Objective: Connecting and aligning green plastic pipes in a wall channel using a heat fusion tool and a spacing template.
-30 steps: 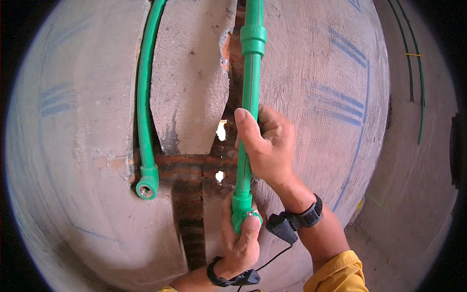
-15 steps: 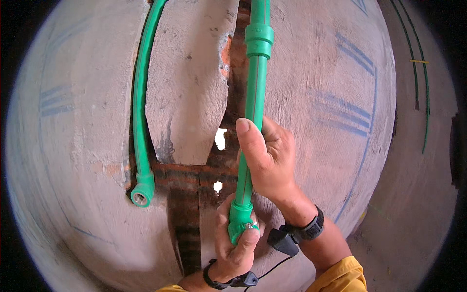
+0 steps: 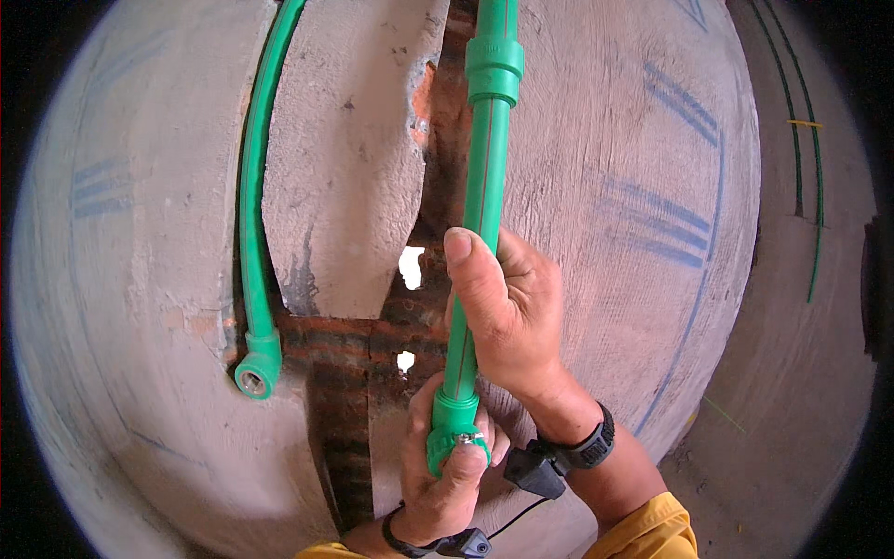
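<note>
a rough grey plaster wall [image 3: 596,130] fills most of the view, marked with blue strokes [image 3: 675,252] and cut by grooves that bare dark, reddish brick [image 3: 340,349]. the held green pipe [image 3: 481,177] runs down from the upper edge, slightly tilted, in front of the wall — whether it touches the plaster cannot be told. well to its left, a 2nd green pipe [image 3: 251,196] lies in its own groove. the person's right hand [image 3: 514,307] is wrapped around the held pipe, thumb laid along the front. the left hand [image 3: 436,492] is closed around the green elbow [image 3: 453,415] at that pipe's lower end, thumb against its front. a yellow sleeve [image 3: 647,531] covers part of the right arm, and black straps [image 3: 593,443] circle both wrists. a thick green coupling [image 3: 494,70] sits on the held pipe, well above the hands. the 2nd pipe ends in an elbow fitting [image 3: 264,349] with a round, metal-lined opening. between the pipes, 2 bright holes [image 3: 410,267] pierce the brick. smallest is a shiny metal piece [image 3: 468,437] by the left thumb.
</note>
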Demonstrator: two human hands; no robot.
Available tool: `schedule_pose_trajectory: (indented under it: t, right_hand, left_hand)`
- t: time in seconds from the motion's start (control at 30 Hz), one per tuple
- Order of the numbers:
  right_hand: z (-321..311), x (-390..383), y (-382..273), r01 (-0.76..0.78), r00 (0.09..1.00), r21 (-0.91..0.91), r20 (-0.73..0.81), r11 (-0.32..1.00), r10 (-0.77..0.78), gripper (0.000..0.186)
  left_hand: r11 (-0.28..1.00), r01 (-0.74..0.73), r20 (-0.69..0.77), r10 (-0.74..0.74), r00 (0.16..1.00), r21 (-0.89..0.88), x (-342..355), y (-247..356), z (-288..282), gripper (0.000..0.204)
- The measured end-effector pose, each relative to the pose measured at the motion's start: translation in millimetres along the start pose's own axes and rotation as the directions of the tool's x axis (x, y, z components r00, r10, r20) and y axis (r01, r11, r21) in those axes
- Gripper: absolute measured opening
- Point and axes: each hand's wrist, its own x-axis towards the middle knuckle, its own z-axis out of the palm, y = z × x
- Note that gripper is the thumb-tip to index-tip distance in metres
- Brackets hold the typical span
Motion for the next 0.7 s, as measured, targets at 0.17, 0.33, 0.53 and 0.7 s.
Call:
schedule_pose_trajectory:
  t: [0.17,0.33,0.53,0.7]
  right_hand:
    - [0.5,-0.3,1.2,0.013,1.000,-0.006,-0.005,1.000,-0.013,0.037]
    - [1.2,0.6,-1.1,0.055,0.998,-0.024,-0.012,0.998,-0.055,0.038]
    - [4.1,-0.5,-3.6,0.006,1.000,-0.047,-0.017,0.999,-0.007,0.037]
    - [-0.1,2.5,6.1,0.127,0.981,-0.225,-0.114,0.966,-0.155,0.025]
  left_hand:
    - [0.996,-0.027,-0.011,0.028,1.000,0.090,1.4,-0.6,-0.2,0.077]
    - [0.985,-0.003,-0.063,0.014,0.998,0.174,3.5,1.9,4.6,0.082]
    - [0.987,0.010,-0.040,-0.004,0.999,0.163,-0.7,3.0,-6.8,0.079]
    - [0.659,0.056,0.041,-0.131,0.991,0.750,7.0,49.5,-22.0,0.067]
